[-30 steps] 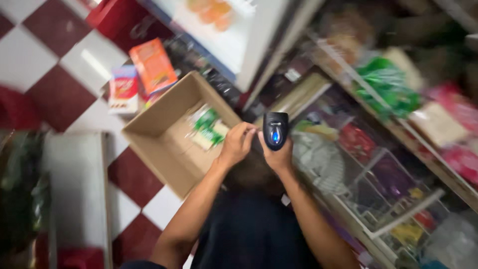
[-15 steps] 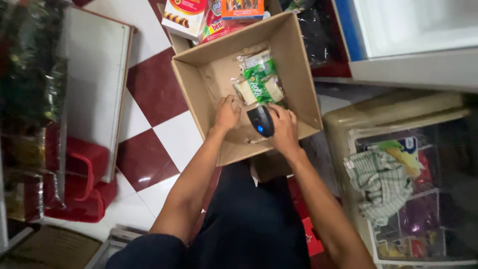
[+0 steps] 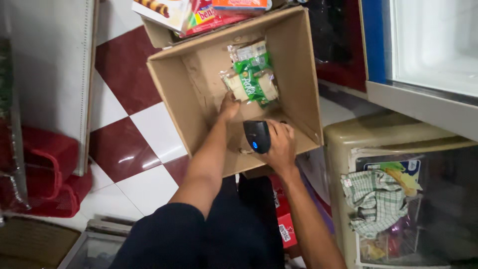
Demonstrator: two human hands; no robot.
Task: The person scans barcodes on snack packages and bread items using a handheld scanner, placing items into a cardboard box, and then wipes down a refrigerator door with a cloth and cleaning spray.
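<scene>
Snack packets (image 3: 251, 79) lie in the cardboard box (image 3: 172, 94) on the floor, left hand (image 3: 229, 106) just beside them. Right hand (image 3: 280, 144) with scanner (image 3: 257, 136) sits at the box's near wall. Boxed goods (image 3: 196, 12) behind the box, cabinet (image 3: 398, 189) to its right.
</scene>
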